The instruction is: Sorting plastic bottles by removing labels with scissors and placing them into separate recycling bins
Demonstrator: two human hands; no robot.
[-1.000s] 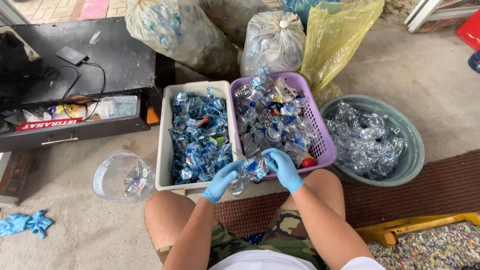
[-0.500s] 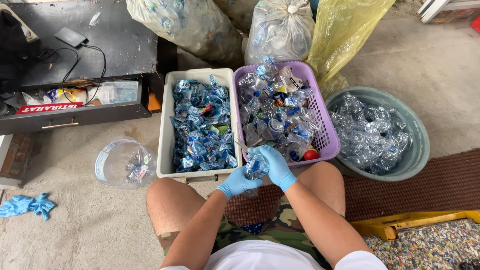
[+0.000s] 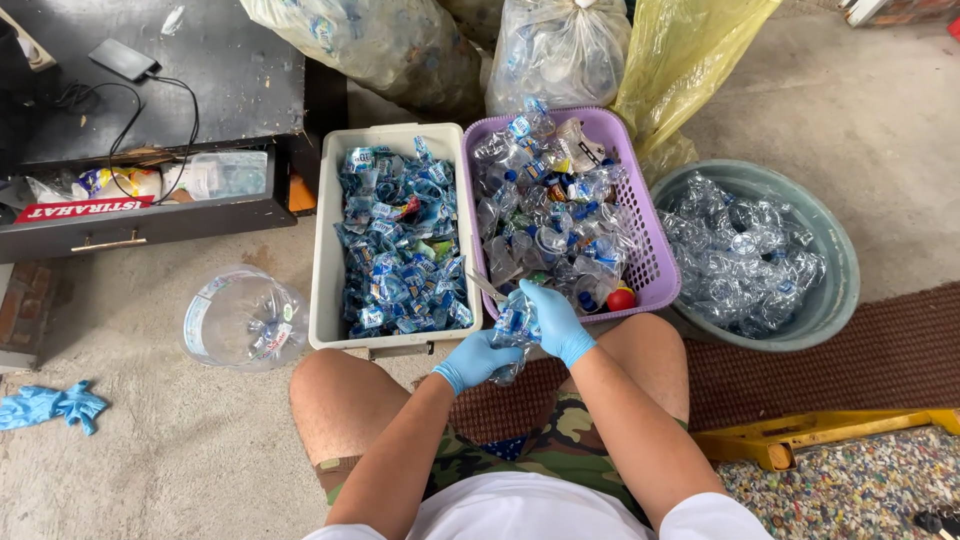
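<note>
On a rough concrete floor, a seated person in blue gloves is gripping a crushed clear plastic bottle with a blue label (image 3: 516, 325) between both hands, just above the knees and at the near edge of the two baskets. The left hand (image 3: 474, 360) is curling its fingers closed around the bottle's lower end, while the right hand (image 3: 555, 320) is wrapping over its upper part, a thin blade (image 3: 487, 288) jutting out toward the baskets. Compared with half a second ago, the hands are sitting slightly lower and nearer the body, the bottle remaining clasped. Ahead, a white rectangular plastic bin of torn blue labels (image 3: 325, 250) is standing beside a purple plastic basket of crushed bottles (image 3: 655, 245), with a round grey-green basin of clear bottles (image 3: 835, 300) to the right. A clear plastic jar (image 3: 240, 318) is lying on the floor at left.
</note>
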